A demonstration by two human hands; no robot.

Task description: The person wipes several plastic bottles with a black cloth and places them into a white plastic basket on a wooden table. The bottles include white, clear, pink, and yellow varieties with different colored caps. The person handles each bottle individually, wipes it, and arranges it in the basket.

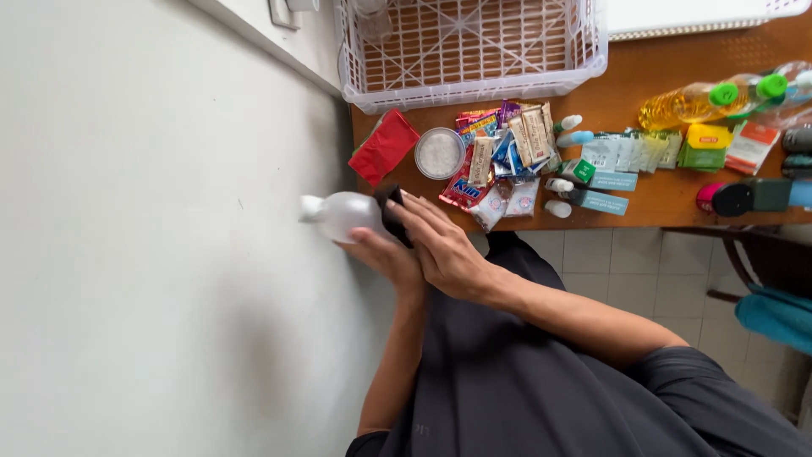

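A: What are the hands doing?

B: Both meet at about nine o'clock from the frame's centre, in front of the pale wall [127, 254]. The left hand [381, 254] is cupped under a small frosted translucent plastic bottle with a white nozzle [342, 213], fingers closed around its body. The right hand [444, 245] lies over the left, its fingers stretched along a black cloth-like piece [391, 207] at the bottle's end and pressing on it. How firmly it grips, I cannot tell.

A: So where is the bottle?

B: Off the table, held in the air on its side, nozzle pointing to nine o'clock, just beside the edge of the brown wooden table [660, 76].

A: What lies on that table?

B: At twelve o'clock from the hands, a white plastic lattice crate [474, 85]. Between crate and hands, a red flat pouch [385, 145] and, just beside it at three o'clock, a round clear tub with a white lid [439, 153]. Further toward three o'clock, a heap of small coloured sachets and wrapped bars [507, 156], then little white dropper bottles [560, 196] and teal cartons [605, 190].

A: And at the far side?

B: At about two o'clock, two clear bottles of yellow oil with green caps [702, 100] lying down, near green and orange packets [706, 145].
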